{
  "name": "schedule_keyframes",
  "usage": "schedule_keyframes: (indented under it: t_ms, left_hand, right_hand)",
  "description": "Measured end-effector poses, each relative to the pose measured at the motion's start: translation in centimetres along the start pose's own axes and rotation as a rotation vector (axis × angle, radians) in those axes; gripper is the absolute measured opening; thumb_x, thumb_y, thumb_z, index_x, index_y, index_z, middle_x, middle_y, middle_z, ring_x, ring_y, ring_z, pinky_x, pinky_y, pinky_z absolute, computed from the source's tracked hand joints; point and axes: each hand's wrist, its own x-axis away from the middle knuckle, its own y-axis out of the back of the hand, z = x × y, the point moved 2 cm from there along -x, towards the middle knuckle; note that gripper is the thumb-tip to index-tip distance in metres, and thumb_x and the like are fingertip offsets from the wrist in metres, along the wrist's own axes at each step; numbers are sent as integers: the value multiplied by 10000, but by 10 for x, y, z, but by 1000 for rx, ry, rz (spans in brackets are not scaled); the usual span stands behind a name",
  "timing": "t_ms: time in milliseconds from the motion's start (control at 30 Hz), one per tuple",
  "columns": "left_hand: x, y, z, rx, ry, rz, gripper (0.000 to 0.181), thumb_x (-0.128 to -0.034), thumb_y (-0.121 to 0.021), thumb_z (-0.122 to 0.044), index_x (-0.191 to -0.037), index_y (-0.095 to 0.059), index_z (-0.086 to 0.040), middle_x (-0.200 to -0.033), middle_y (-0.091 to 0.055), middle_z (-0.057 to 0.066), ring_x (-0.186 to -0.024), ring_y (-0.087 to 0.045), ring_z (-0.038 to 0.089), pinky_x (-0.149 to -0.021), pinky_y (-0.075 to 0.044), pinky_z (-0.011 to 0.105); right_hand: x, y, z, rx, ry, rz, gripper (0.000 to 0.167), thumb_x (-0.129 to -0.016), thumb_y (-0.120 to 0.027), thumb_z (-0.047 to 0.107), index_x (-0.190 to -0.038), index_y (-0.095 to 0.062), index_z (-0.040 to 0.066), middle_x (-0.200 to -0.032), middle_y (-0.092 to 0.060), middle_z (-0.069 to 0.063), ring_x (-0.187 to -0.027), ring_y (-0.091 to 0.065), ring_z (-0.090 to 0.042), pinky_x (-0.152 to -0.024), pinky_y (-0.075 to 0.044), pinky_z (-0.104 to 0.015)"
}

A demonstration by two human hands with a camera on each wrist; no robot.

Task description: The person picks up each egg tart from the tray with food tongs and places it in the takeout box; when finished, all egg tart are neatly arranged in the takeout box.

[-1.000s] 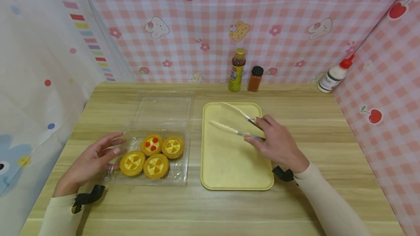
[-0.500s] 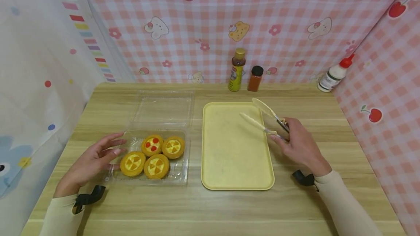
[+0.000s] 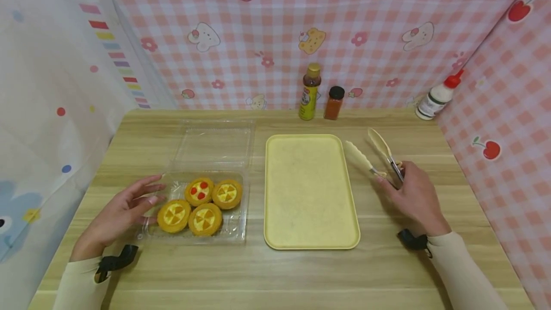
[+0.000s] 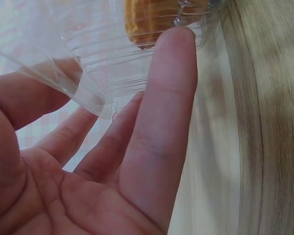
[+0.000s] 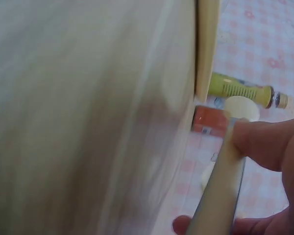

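Observation:
My right hand (image 3: 415, 197) grips tongs (image 3: 379, 143) with cream scalloped tips. The tips stand apart with nothing between them, just right of the pale yellow tray (image 3: 312, 190). In the right wrist view the thumb presses one arm of the tongs (image 5: 220, 186). My left hand (image 3: 118, 212) is at the left side of a clear plastic container (image 3: 234, 233), its fingers fairly straight. In the left wrist view a straight finger (image 4: 159, 117) lies against the ribbed plastic wall. Three tarts (image 3: 204, 219) with yellow wedge toppings and one tart with red dots (image 3: 199, 191) sit inside.
The container's clear lid (image 3: 215, 142) lies folded back behind it. Along the back edge of the wooden table (image 3: 258, 276) stand a yellow-labelled bottle (image 3: 308, 97) and a black-capped jar (image 3: 334, 104). A red-topped white bottle (image 3: 435, 102) stands at the back right.
My right hand has carried the tongs rightward, from over the tray to beyond its right edge. The left hand, container and tarts have stayed in place.

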Motion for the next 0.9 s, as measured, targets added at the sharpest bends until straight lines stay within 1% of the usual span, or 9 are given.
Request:
schedule_keyframes:
  t_ms: [200, 433, 567, 733, 800, 900]
  left_hand:
    - [0, 1, -1, -6, -3, -1, 583, -1136, -506, -173, -1667, -278, -96, -1444, -537, -163, -1202, -640, -70, -777, -669, 390]
    - [0, 2, 0, -12, 10, -5, 588, -1136, -508, -180, -1673, -275, -116, -1444, -534, -165, -1200, -637, -74, -781, -669, 387]
    - [1, 2, 0, -15, 16, -7, 591, -1137, -509, -189, -1675, -275, -122, -1439, -526, -167, -1197, -635, -75, -787, -668, 381]
    - [1, 2, 1, -13, 9, -5, 588, -1136, -507, -176, -1674, -276, -121, -1436, -534, -183, -1199, -639, -68, -784, -668, 380]
    - [1, 2, 1, -8, 7, -1, 585, -1137, -503, -169, -1673, -275, -117, -1436, -540, -191, -1201, -641, -64, -783, -668, 383]
    - [0, 2, 1, -5, 6, 5, 582, -1138, -500, -169, -1672, -275, -115, -1434, -546, -200, -1201, -643, -63, -783, -668, 381]
  right_hand:
    - [4, 3, -11, 0, -76, 57, 605, -970, -737, 503, -1077, -568, -68, -854, -588, -186, -714, -571, -315, -555, -412, -362]
    - [6, 1, -16, 14, -115, 94, 682, -937, -769, 531, -1096, -538, -90, -950, -549, -232, -811, -544, -366, -603, -398, -373]
    - [6, 1, -16, 10, -139, 125, 727, -899, -790, 586, -1063, -528, -72, -939, -535, -219, -776, -528, -341, -576, -390, -359]
    - [5, 3, -16, 33, -173, 149, 789, -857, -792, 664, -1030, -527, -58, -929, -533, -215, -752, -523, -330, -555, -390, -356]
    - [5, 3, -17, 41, -183, 160, 845, -854, -779, 687, -1093, -531, -84, -979, -546, -245, -792, -543, -363, -574, -415, -391]
    - [5, 5, -17, 38, -192, 167, 991, -853, -765, 708, -1295, -498, -138, -1122, -561, -317, -932, -587, -458, -657, -488, -511]
